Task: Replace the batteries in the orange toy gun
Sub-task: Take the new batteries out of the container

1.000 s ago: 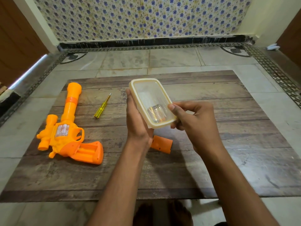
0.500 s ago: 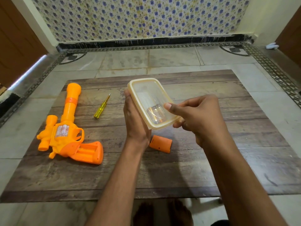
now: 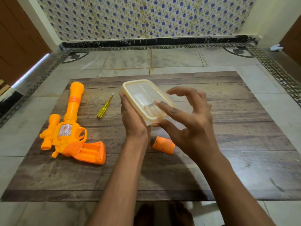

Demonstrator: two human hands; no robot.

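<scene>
My left hand (image 3: 132,118) holds a clear plastic box with a cream lid (image 3: 141,95) tilted above the wooden mat. Batteries (image 3: 150,107) show through the lid near its lower end. My right hand (image 3: 190,121) hovers at the box's right side with fingers spread, its index fingertip over the lid and its thumb at the box's lower corner. The orange toy gun (image 3: 70,128) lies at the left, its grip compartment open with no batteries showing in it. The orange battery cover (image 3: 163,145) lies on the mat under my hands.
A yellow screwdriver (image 3: 105,106) lies between the gun and the box. The wood-patterned mat (image 3: 228,144) sits on a tiled floor. A patterned wall runs along the back, with a small white object (image 3: 276,47) at the far right.
My right hand has let go of its pinch on the lid's edge and spread its fingers over the box. The box stays in my left hand.
</scene>
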